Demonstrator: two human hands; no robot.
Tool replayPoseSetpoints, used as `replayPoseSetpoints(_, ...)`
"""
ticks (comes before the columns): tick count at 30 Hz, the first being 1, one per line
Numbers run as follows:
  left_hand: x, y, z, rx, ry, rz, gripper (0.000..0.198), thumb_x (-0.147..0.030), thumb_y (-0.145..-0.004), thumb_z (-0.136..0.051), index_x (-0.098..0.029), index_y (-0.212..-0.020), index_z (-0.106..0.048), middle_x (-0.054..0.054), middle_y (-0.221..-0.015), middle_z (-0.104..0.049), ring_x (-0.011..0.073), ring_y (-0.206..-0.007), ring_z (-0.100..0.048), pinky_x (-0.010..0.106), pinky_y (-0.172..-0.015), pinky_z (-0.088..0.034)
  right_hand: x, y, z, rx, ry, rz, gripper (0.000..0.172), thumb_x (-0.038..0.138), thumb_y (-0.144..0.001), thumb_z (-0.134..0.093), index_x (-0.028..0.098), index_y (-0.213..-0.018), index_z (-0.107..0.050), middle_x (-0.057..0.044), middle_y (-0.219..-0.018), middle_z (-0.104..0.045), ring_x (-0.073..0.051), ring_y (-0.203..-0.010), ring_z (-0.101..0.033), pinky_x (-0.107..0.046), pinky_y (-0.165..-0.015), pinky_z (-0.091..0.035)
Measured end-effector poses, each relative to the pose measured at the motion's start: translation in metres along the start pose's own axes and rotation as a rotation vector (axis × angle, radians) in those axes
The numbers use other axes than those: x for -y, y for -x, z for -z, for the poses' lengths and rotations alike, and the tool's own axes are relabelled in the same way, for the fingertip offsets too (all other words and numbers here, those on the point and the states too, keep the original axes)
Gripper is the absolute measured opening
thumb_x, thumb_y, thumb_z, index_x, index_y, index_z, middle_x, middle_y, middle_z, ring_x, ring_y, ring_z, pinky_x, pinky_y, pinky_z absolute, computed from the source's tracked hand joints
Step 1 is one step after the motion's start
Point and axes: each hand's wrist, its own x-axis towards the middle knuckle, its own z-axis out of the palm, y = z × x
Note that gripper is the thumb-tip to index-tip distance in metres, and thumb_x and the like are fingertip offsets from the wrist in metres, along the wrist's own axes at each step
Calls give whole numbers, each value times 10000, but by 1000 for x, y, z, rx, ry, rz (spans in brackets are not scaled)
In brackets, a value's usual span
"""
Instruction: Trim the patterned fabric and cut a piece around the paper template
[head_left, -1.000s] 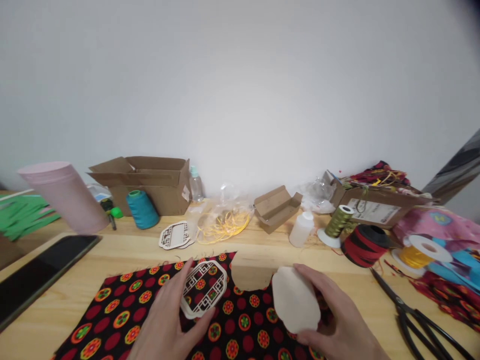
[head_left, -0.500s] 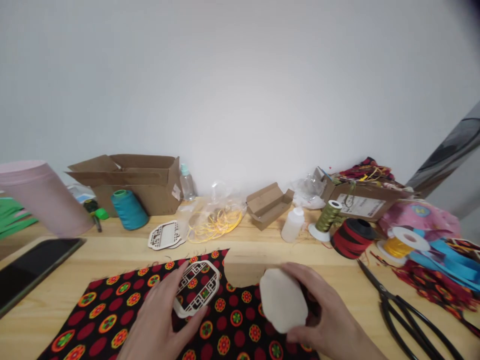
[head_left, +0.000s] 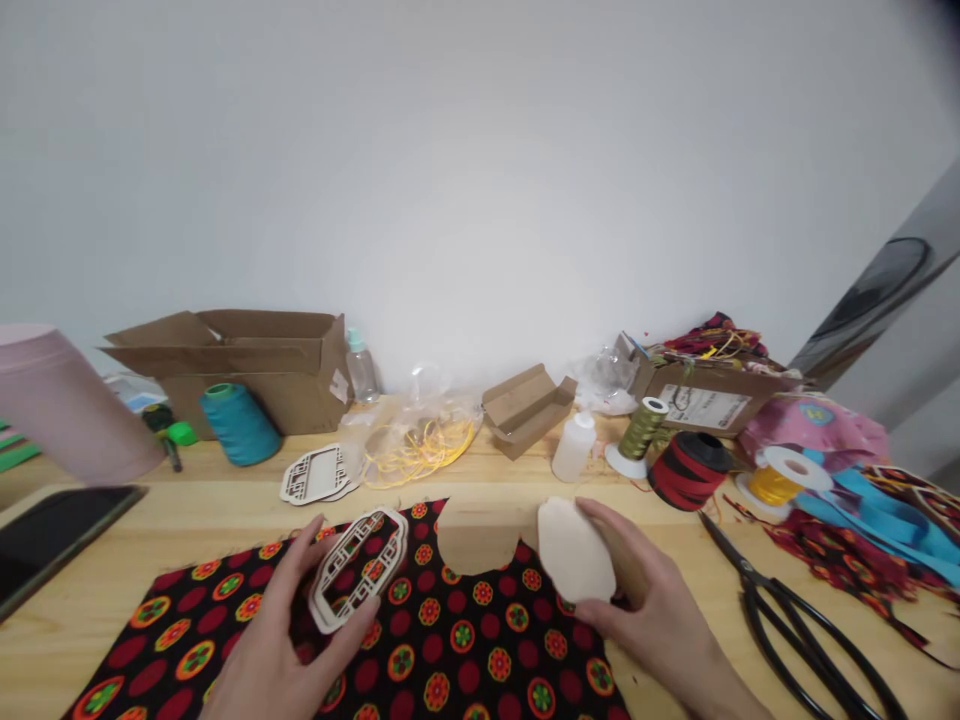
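My left hand grips a cut-out wooden lattice frame by its edge, tilted just above the cloth. Through its openings the pattern behind shows. Between thumb and fingers, my right hand holds a plain pale wooden plate with a scalloped outline, raised at the cloth's right side. Below both lies black cloth with red dots and orange flower motifs; a rounded notch is cut from its far edge. More lattice frames are stacked on the table beyond my left hand.
Black scissors lie at the right. Along the back stand a cardboard box, a teal thread cone, a bag of yellow cord, a small open box, a white bottle and several spools. A phone is at left.
Both pieces have been tilted in my hands, and the plain plate has risen slightly and moved right. The lattice frame has moved a little left. The view has shifted slightly.
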Motion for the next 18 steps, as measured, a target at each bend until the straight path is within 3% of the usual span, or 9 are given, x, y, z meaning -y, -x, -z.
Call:
replayPoseSetpoints(4, -16, -1, 7, -98, 361, 152, 911, -547, -529, -639, -238, -1306, -278, 93, -1227, -512, 310, -1196, -400, 443, -1008, -306, -2, -1, 3, -172, -227, -25, 608, 423, -645, -673, 244, -1187, -464, -102, -1254, -509, -311, -1171, -430, -493, -980, -328)
replayPoseSetpoints(8, -27, -1, 10, -163, 452, 247, 951, -557, -454, -668, -241, -1281, -321, 90, -1208, -530, 333, -1220, -357, 463, -1026, -270, -8, -4, 9, -379, -457, -16, 508, 458, -723, -595, 219, -1152, -465, -132, -1211, -539, -291, -1120, -493, -473, -961, -360)
replayPoseSetpoints(10, -27, 0, 10, -143, 461, 247, 962, -574, -448, -668, -239, -1279, -318, 96, -1219, -516, 337, -1227, -344, 475, -1038, -234, -9, -4, 11, -391, -531, -4, 467, 455, -747, -574, 236, -1145, -464, -116, -1210, -544, -271, -1122, -497, -444, -966, -365)
replayPoseSetpoints(12, -24, 0, 10, -118, 459, 238, 977, -605, -456, -658, -231, -1286, -303, 110, -1242, -493, 344, -1227, -341, 488, -1043, -214, -8, -2, 9, -249, -600, 14, 471, 439, -740, -592, 272, -1157, -451, -87, -1219, -543, -255, -1134, -489, -426, -982, -352)
replayPoseSetpoints(15, -17, -1, 10, -81, 434, 210, 927, -613, -510, -648, -251, -1288, -296, 99, -1243, -504, 341, -1225, -347, 503, -1044, -197, -1, 7, -4, 146, -679, 17, 599, 362, -616, -714, 282, -1149, -455, -81, -1191, -564, -278, -1118, -501, -430, -969, -362)
replayPoseSetpoints(18, -9, -2, 17, -68, 464, 198, 791, -576, -592, -634, -303, -1272, -335, 60, -1197, -561, 318, -1207, -383, 494, -1045, -198, 10, 21, -15, 437, -550, -76, 642, 212, -526, -748, 279, -1110, -489, -67, -1155, -575, -279, -1086, -520, -409, -924, -403)
